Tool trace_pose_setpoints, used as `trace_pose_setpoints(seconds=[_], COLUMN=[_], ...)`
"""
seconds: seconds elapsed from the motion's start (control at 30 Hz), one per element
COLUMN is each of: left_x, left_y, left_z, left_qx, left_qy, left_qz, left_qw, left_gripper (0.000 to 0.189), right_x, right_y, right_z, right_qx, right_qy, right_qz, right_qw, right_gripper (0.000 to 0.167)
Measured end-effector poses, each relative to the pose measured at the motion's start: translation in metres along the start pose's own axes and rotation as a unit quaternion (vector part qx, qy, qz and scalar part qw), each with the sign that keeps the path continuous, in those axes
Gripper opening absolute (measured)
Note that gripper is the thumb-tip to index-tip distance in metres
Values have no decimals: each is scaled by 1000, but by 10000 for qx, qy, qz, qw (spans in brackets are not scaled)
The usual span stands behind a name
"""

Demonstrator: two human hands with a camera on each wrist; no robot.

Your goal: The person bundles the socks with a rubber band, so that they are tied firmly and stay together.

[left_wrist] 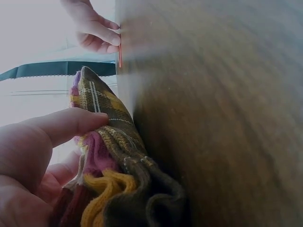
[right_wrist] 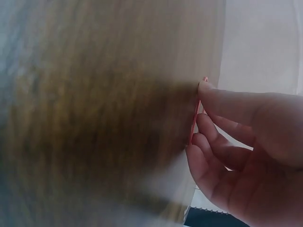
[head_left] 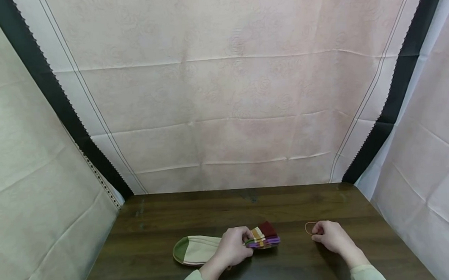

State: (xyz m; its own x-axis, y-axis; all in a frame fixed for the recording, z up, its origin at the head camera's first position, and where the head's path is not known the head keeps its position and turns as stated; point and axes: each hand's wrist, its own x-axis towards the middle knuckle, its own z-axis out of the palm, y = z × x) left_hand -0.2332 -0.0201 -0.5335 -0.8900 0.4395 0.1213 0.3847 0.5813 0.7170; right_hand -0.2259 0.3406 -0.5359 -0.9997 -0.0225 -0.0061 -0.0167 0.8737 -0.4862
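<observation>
A stack of socks (head_left: 202,248) lies near the table's front, its cream and green feet to the left and its striped maroon, yellow and purple end to the right. My left hand (head_left: 233,246) grips the stack round its middle from above. In the left wrist view the thumb presses on the layered knit socks (left_wrist: 113,111), plaid and dark on the table side. Off to the right, my right hand (head_left: 331,236) pinches a thin rubber band (head_left: 307,226) just over the table. The right wrist view shows this reddish band (right_wrist: 193,124) between thumb and fingertips.
The brown wooden table (head_left: 167,217) carries the socks. Behind it hangs a pale creased cloth (head_left: 244,147), with further cloth walls (head_left: 41,200) at both sides. Dark strips (head_left: 91,151) run down the corners.
</observation>
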Motion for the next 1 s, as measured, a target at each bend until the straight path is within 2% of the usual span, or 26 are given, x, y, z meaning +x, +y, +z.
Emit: trace_pose_setpoints(seconds=[0.33,0.57,0.7,0.83,0.9,1.0], left_x=[0,0,0,1,1,1], left_y=[1,1,1,1,2,2], left_z=[-1,-1,-2,-2,-2,-2], left_qx=[-4,-49,-58,-69,-81,-95], left_qy=[-32,-25,-88,-115,-115,-110], left_qz=[-43,-53,-113,-127,-126,-119], left_qw=[10000,10000,9999,9998,9998,9998], left_gripper=[28,28,28,28,28,28], right_x=[-1,-1,-2,-3,-2,0], right_y=[-2,-2,-4,-11,-16,-22], right_z=[2,2,3,4,5,7], right_qx=[-326,-165,331,1144,1647,2494], right_qy=[-172,-272,-235,-152,-139,-147], right_qz=[-183,-203,-267,-281,-240,-160], right_qw=[9992,9993,9988,9929,9860,9682], right_gripper=[19,17,13,9,11,16])
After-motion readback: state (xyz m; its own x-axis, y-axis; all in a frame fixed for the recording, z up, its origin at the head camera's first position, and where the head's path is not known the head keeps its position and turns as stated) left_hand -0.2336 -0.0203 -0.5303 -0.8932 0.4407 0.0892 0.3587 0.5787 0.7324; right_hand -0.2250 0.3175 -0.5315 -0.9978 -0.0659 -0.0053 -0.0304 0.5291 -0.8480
